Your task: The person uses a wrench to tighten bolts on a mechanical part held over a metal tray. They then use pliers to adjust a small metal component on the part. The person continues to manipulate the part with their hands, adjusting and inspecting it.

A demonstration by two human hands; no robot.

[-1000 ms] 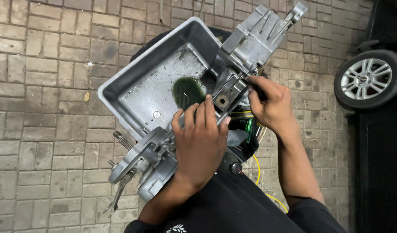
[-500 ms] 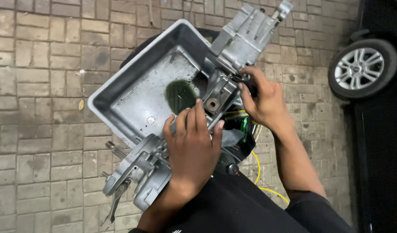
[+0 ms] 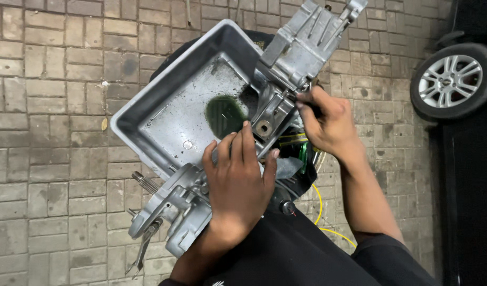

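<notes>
A long cast-metal assembly (image 3: 301,42) with brackets and a shaft lies slantwise over a grey plastic tray (image 3: 148,143). My left hand (image 3: 238,185) lies over its middle, fingers spread along the casting and thumb hooked round the right side. My right hand (image 3: 328,119) grips higher up, where the bracket narrows, its fingers closed round a small dark part there. The lower housing (image 3: 174,206) of the assembly, with a splined shaft end (image 3: 143,182), sticks out past the tray's near corner. A dark green puddle (image 3: 225,114) sits in the tray bottom.
The ground is grey brick paving (image 3: 47,159). A car wheel (image 3: 450,79) and dark bodywork stand at the right. A yellow cable (image 3: 320,212) runs under my right forearm. A metal hand tool (image 3: 143,251) hangs by the lower housing. Something black and round (image 3: 264,38) lies under the tray.
Both hands have stayed on the assembly in about the same grip. The view has shifted slightly, so the tray and assembly sit a little differently in the frame.
</notes>
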